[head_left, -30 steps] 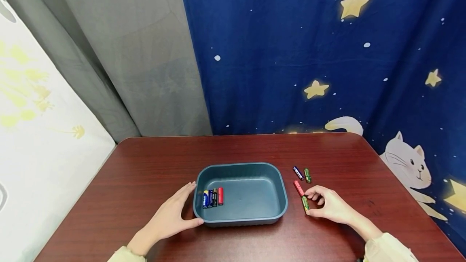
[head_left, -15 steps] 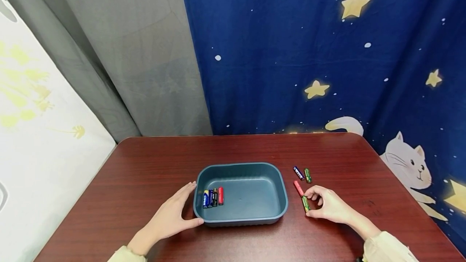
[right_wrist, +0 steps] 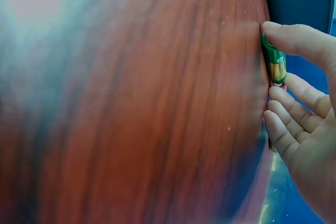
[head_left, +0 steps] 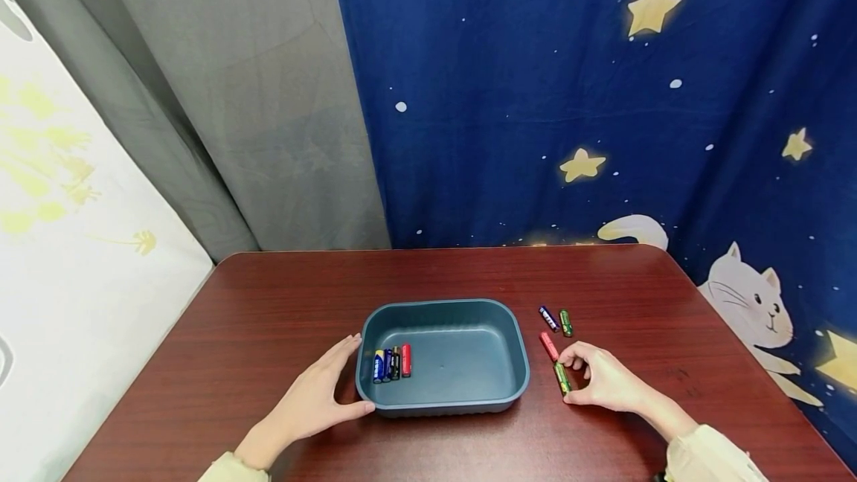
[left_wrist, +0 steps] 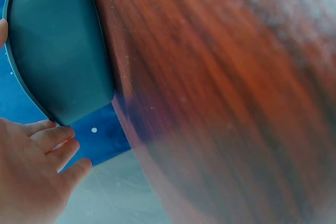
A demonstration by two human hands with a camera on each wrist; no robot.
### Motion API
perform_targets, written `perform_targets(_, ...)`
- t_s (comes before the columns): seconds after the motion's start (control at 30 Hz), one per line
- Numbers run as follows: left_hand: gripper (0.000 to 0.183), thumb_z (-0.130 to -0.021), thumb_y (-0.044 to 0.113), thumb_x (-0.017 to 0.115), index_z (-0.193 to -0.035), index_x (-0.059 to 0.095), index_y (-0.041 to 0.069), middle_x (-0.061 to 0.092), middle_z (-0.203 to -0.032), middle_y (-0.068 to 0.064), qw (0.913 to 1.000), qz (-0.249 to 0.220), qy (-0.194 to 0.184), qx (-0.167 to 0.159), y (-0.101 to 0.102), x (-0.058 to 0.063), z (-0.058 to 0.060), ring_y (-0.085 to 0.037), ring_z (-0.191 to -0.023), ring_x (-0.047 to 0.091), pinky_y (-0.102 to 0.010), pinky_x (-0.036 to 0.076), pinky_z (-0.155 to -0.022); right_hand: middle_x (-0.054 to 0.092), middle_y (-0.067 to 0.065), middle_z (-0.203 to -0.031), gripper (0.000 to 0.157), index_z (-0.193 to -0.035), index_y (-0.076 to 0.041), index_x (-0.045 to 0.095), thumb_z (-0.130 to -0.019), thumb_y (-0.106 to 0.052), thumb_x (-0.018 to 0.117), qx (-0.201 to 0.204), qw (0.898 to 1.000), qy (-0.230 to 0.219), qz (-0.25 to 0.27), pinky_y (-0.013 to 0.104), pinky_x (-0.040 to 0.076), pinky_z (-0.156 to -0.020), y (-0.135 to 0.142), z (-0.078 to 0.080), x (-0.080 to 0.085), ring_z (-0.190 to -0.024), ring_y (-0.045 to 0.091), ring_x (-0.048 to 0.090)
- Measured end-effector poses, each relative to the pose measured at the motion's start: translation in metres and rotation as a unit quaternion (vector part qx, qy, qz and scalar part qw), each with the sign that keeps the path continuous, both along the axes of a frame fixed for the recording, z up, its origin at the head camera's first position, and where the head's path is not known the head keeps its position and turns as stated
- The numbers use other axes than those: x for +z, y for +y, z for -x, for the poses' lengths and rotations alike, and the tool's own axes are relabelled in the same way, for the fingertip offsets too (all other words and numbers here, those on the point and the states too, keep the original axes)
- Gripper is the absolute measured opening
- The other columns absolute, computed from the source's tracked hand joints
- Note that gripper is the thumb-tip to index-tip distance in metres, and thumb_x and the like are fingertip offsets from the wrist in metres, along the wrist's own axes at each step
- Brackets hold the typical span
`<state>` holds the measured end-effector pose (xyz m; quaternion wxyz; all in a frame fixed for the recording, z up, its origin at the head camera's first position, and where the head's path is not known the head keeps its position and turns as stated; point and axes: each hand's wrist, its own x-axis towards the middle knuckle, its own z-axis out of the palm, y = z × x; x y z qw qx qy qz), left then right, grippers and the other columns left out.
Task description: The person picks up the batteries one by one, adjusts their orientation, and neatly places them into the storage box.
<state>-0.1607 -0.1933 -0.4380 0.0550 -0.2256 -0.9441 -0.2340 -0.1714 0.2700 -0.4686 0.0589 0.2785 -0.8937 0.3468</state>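
Observation:
A dark teal plastic bin sits on the table, with my left hand at its left side. That hand's fingers are extended, fingertips and thumb against the rim. My right hand pinches a green battery by its ends between thumb and forefinger; the right wrist view shows its green and gold sleeve. A red battery lies end to end with it, on the far side. Inside the bin, at the left, stand in a row a blue-and-yellow battery, a blue one, a black one and a red one.
Beyond the red battery lie a dark blue battery and another green battery, on the brown wooden table. Grey and blue star-patterned curtains hang behind the table's far edge.
The green battery and my right thumb have shifted very slightly toward the table's near side. My left hand, the bin and the other batteries look the same.

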Motion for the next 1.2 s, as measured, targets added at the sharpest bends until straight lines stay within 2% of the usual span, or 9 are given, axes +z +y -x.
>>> perform_targets(0.27,0.094,-0.067,0.063,0.066,-0.140,0.036,0.012,0.037,-0.142,-0.004,1.0000,0.001,0.002,0.001,0.000,0.000,0.000,-0.021,-0.128,0.036,-0.045,0.039,-0.096,0.051,-0.004,-0.078,0.043,-0.089,-0.010,0.055,-0.056,-0.013,0.083,0.014,1.000,-0.019,-0.002,0.019,0.042,-0.054,-0.003,-0.001,0.001,-0.071,0.007,0.047)
perform_targets(0.53,0.093,-0.067,0.063,0.066,-0.139,0.036,0.012,0.037,-0.142,-0.004,1.0000,0.002,0.006,0.001,0.001,-0.002,0.000,-0.021,-0.128,0.036,-0.045,0.039,-0.096,0.050,-0.007,-0.077,0.044,-0.089,-0.011,0.055,-0.055,-0.013,0.083,0.016,1.000,0.000,-0.013,0.019,0.042,-0.059,-0.004,-0.001,-0.001,-0.071,0.004,0.046)
perform_targets(0.67,0.093,-0.067,0.063,0.066,-0.139,0.037,0.012,0.037,-0.142,-0.004,1.0000,-0.002,0.004,0.000,0.001,-0.002,0.000,-0.022,-0.128,0.036,-0.046,0.039,-0.095,0.050,-0.006,-0.077,0.043,-0.088,-0.012,0.055,-0.055,-0.014,0.083,0.013,1.000,0.000,-0.006,0.019,0.042,-0.056,-0.004,-0.002,-0.002,-0.070,0.005,0.047)
perform_targets(0.97,0.093,-0.067,0.061,0.067,-0.139,0.036,0.012,0.037,-0.142,-0.004,1.0000,0.001,-0.004,0.003,0.001,-0.001,0.000,-0.022,-0.129,0.036,-0.046,0.039,-0.096,0.050,0.000,-0.077,0.040,-0.089,-0.009,0.055,-0.060,-0.015,0.082,0.005,0.998,-0.045,0.035,0.019,0.041,-0.049,-0.005,0.000,0.001,-0.066,0.010,0.048)
perform_targets(1.2,0.092,-0.067,0.059,0.069,-0.139,0.036,0.011,0.037,-0.142,-0.005,1.0000,-0.001,-0.006,0.004,0.000,-0.001,0.000,-0.023,-0.129,0.035,-0.047,0.038,-0.096,0.051,0.006,-0.079,0.042,-0.095,-0.006,0.055,-0.063,-0.014,0.082,-0.005,0.994,-0.089,0.062,0.020,0.043,-0.051,-0.010,0.010,0.019,-0.066,0.015,0.050)
